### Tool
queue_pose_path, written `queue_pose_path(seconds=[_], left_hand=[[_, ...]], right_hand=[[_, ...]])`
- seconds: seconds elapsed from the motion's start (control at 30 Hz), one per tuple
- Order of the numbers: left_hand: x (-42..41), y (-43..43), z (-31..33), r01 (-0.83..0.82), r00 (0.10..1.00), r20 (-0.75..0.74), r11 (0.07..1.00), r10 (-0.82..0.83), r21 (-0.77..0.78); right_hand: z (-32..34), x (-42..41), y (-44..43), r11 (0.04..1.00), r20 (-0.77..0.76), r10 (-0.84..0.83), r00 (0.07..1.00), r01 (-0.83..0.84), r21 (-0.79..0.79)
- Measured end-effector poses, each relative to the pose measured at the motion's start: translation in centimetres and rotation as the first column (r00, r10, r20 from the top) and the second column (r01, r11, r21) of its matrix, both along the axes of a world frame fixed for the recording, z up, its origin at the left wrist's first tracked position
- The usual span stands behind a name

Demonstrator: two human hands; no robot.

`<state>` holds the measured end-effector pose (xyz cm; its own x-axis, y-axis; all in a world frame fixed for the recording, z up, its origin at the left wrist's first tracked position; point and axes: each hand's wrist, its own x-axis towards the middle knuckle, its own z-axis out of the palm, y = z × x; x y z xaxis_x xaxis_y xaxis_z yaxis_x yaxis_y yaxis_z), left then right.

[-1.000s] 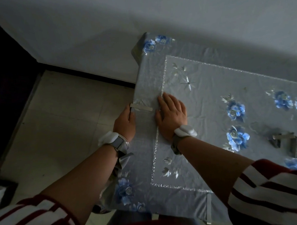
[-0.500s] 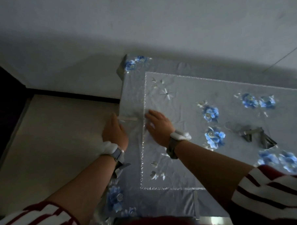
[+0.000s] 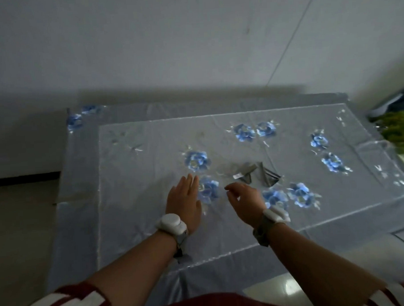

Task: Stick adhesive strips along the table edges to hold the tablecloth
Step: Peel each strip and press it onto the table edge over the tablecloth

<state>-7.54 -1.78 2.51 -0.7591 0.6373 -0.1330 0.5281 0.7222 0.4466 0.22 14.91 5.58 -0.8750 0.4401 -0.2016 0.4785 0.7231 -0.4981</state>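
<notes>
A silvery-grey tablecloth [image 3: 138, 202] with blue flower prints covers the table. A loose heap of grey adhesive strips [image 3: 250, 174] lies near its middle. My left hand [image 3: 183, 202] hovers flat over the cloth, fingers together and empty, to the left of the strips. My right hand [image 3: 243, 200] is just in front of the strips, fingers curled loosely and apart, holding nothing. Both wrists wear white bands. The cloth's left border hangs over the table's left edge.
A white wall runs behind the table. A green plant [image 3: 396, 130] stands off the far right corner. Pale floor tiles [image 3: 21, 230] lie to the left, and a glossy floor patch shows at the lower right.
Both hands left the strip at the table's left edge and moved right to the middle of the cloth. The view swung right, bringing the whole tabletop and the strip heap into sight.
</notes>
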Motion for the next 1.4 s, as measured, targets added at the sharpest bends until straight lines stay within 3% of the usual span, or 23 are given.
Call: queue_pose_path(seconds=[0.17, 0.47, 0.67, 0.77, 0.87, 0.93, 1.03, 1.2, 1.27, 1.33, 1.37, 1.4], left_hand=[[2.2, 5.3, -2.4, -0.035, 0.996, -0.086, 0.966, 0.013, -0.258], [3.2, 5.4, -4.3, -0.100, 0.975, -0.220, 0.946, 0.032, -0.307], [3.2, 5.6, -4.0, -0.125, 0.975, -0.217, 0.932, 0.051, -0.340], [3.1, 5.6, -3.8, -0.130, 0.976, -0.212, 0.930, 0.059, -0.342], [3.4, 5.8, -3.5, -0.134, 0.975, -0.215, 0.923, 0.057, -0.362], [3.3, 5.9, -3.4, -0.141, 0.976, -0.206, 0.915, 0.065, -0.379], [3.3, 6.0, -2.9, -0.161, 0.980, -0.175, 0.905, 0.099, -0.393], [2.9, 7.5, -2.3, -0.211, 0.977, -0.071, 0.920, 0.198, -0.330], [2.8, 8.5, -1.3, -0.287, 0.956, 0.014, 0.943, 0.294, -0.171], [2.9, 9.8, 0.5, -0.413, 0.899, 0.184, 0.909, 0.398, 0.049], [3.2, 10.5, 1.4, -0.446, 0.871, 0.285, 0.887, 0.399, 0.121], [3.4, 11.1, 1.8, -0.449, 0.858, 0.356, 0.878, 0.370, 0.168]], right_hand=[[-0.5, 2.4, 7.8, 0.999, 0.074, -0.007, 0.997, 0.003, 0.049], [-1.4, 0.0, 12.1, 0.926, 0.166, 0.353, 0.921, -0.369, 0.080], [-1.2, -1.8, 12.8, 0.867, 0.228, 0.441, 0.868, -0.478, 0.143], [0.4, -2.5, 13.1, 0.917, 0.143, 0.395, 0.907, -0.399, -0.003], [2.5, -2.6, 14.0, 0.908, 0.042, 0.296, 0.954, -0.267, -0.324], [3.2, -2.5, 14.5, 0.822, 0.103, 0.195, 0.975, -0.106, -0.559], [3.6, -1.8, 14.9, 0.488, 0.252, -0.007, 0.968, 0.223, -0.844], [3.4, -0.6, 15.1, 0.038, 0.355, -0.105, 0.929, 0.360, -0.932], [3.2, -0.3, 15.1, 0.003, 0.350, -0.108, 0.931, 0.352, -0.936], [2.7, 0.0, 15.0, 0.147, 0.318, -0.109, 0.942, 0.332, -0.932], [2.6, 0.1, 14.9, 0.182, 0.305, -0.110, 0.946, 0.321, -0.930], [2.5, 0.1, 14.9, 0.151, 0.310, -0.114, 0.944, 0.325, -0.934]])
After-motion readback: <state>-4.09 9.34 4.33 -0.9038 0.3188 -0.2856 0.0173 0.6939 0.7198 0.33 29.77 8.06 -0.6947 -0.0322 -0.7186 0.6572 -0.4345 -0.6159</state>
